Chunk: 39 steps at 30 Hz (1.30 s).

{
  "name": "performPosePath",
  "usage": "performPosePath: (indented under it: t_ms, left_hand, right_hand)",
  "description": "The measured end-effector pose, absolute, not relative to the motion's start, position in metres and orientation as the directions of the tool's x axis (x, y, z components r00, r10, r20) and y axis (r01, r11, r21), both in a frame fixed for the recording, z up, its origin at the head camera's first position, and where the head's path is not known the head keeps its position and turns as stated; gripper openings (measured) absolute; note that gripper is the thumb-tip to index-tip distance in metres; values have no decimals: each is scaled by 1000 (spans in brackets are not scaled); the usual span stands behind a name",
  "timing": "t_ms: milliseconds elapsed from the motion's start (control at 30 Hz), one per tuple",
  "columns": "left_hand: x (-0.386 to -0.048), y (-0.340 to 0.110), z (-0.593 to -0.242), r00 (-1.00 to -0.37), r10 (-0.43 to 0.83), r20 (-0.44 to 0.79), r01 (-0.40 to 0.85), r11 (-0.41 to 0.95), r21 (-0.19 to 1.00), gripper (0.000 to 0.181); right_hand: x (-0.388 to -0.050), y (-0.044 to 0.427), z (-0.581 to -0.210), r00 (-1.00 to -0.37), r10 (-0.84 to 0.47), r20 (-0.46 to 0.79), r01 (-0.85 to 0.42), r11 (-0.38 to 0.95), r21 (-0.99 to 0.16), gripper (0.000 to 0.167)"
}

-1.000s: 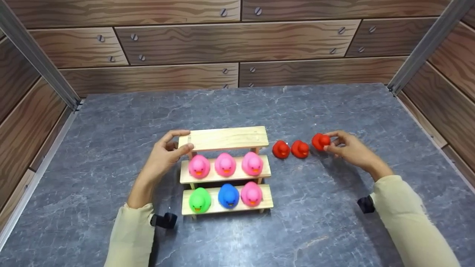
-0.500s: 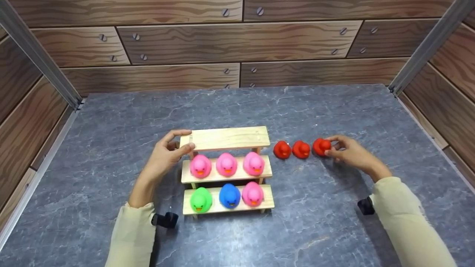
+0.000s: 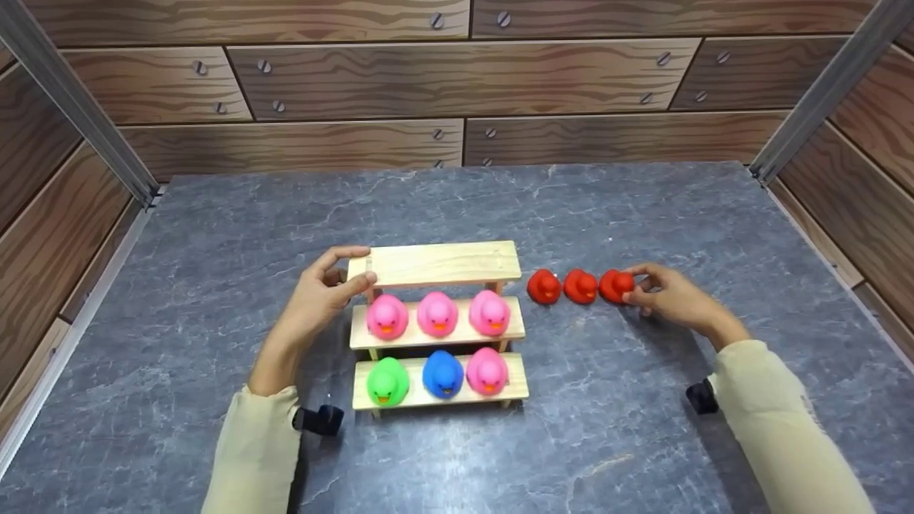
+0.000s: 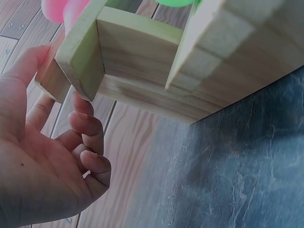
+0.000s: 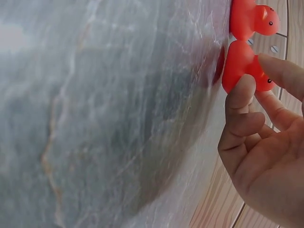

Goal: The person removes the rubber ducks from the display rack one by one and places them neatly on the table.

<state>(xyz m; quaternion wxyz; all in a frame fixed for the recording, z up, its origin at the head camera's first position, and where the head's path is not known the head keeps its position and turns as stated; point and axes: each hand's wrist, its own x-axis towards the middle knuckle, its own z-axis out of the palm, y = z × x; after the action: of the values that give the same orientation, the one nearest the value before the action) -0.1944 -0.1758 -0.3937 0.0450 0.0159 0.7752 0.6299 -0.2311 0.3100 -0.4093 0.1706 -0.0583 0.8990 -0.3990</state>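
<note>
A three-tier wooden rack (image 3: 435, 264) stands mid-table, its top tier bare. My left hand (image 3: 308, 300) grips the top tier's left end between thumb and fingers; the left wrist view shows that hand (image 4: 52, 161) on the board end (image 4: 52, 76). Three pink ducks (image 3: 438, 314) sit on the middle tier. Green (image 3: 388, 382), blue (image 3: 443, 374) and pink (image 3: 488, 371) ducks fill the bottom tier. My right hand (image 3: 675, 296) pinches the rightmost red duck (image 3: 614, 285), in line with two other red ducks (image 3: 545, 286); the right wrist view shows the pinched duck (image 5: 240, 64) upright on the table.
The grey marbled table (image 3: 235, 235) is bordered by wood-patterned walls (image 3: 343, 82) at the back and both sides. Metal posts (image 3: 821, 86) rise at the back corners. A black wrist device (image 3: 321, 421) sits at each sleeve.
My right hand has brought its red duck down and left, close beside the other two red ducks, still pinching it. The left hand keeps its grip on the rack.
</note>
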Motion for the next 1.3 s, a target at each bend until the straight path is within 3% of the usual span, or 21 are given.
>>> performPosePath:
  t_ms: [367,700,1300]
  left_hand:
    - [-196,-174,-394,-996,80,-42,-25,209,978,43]
    - [-195,-175,-394,-996,81,-46,-29,207,978,43]
    - [-194,-174,-393,-997,70,-43,-27,215,976,44]
  right_hand:
    - [-231,310,-412,-933,-245,-265,36,666,-745,53]
    - [-223,314,-391,-957,-203,-208,14,684,-729,56]
    - [-210,305,-374,-963,-221,-152,-21,626,-779,52]
